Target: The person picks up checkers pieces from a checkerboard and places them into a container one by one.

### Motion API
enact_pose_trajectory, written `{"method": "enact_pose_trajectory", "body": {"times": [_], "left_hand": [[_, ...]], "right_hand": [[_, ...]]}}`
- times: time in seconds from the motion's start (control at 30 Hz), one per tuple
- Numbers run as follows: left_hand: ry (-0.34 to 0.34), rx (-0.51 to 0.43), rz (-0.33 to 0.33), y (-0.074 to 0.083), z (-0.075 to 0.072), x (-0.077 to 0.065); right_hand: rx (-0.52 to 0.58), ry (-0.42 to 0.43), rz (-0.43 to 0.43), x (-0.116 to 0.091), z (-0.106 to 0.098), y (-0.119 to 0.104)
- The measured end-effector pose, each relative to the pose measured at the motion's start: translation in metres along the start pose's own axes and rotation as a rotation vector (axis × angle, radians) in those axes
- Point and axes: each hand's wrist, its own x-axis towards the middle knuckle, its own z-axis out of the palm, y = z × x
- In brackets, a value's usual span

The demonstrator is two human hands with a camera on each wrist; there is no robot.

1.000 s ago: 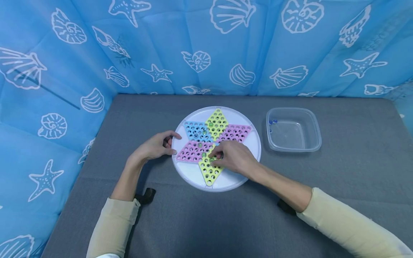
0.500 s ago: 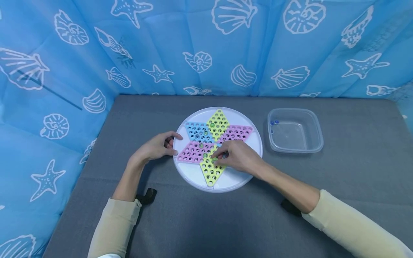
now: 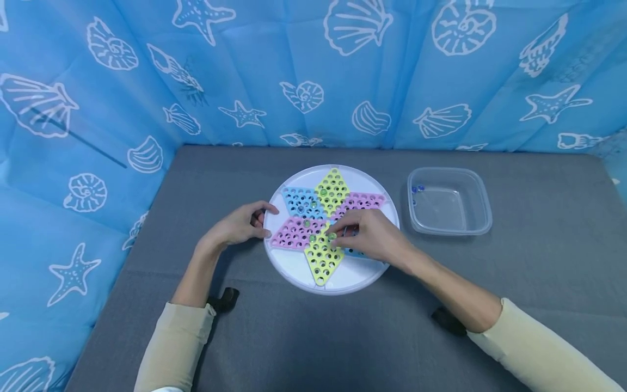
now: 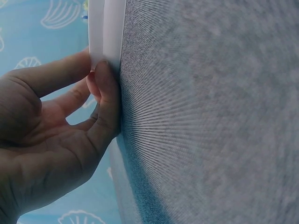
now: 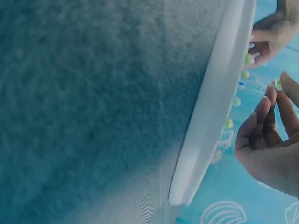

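Observation:
A round white Chinese checkers board (image 3: 289, 272) with a yellow, pink and blue star of holes lies on the table. My left hand (image 3: 243, 222) grips its left rim, thumb and fingers on either side of the edge in the left wrist view. Over the near yellow point, my right hand (image 3: 369, 237) pinches a green marble (image 5: 278, 84) between thumb and fingertip; the right wrist view shows it raised off the board. Several other marbles sit in the holes, among them a green marble (image 3: 323, 192) on the far yellow point. My right hand hides part of the right-hand points.
Right of the board stands a clear plastic box (image 3: 449, 228) with a few blue marbles (image 3: 420, 188) at its left side. Grey cloth covers the table (image 3: 313, 337). A blue shell-print curtain (image 3: 274, 54) hangs behind and to the left.
My right hand has lifted the green marble from the near yellow point and moved slightly right and away. My left hand keeps its grip on the rim.

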Motion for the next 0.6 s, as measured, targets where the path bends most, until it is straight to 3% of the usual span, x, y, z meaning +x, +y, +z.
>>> {"method": "enact_pose_trajectory", "body": {"times": [0.23, 0.6], "left_hand": [[0.003, -0.006, 0.017, 0.000, 0.001, 0.000], [-0.004, -0.003, 0.019, -0.001, -0.001, -0.001]], "right_hand": [[0.035, 0.072, -0.041, -0.005, -0.012, -0.002], [0.044, 0.061, -0.025, -0.016, -0.024, 0.001]]}}
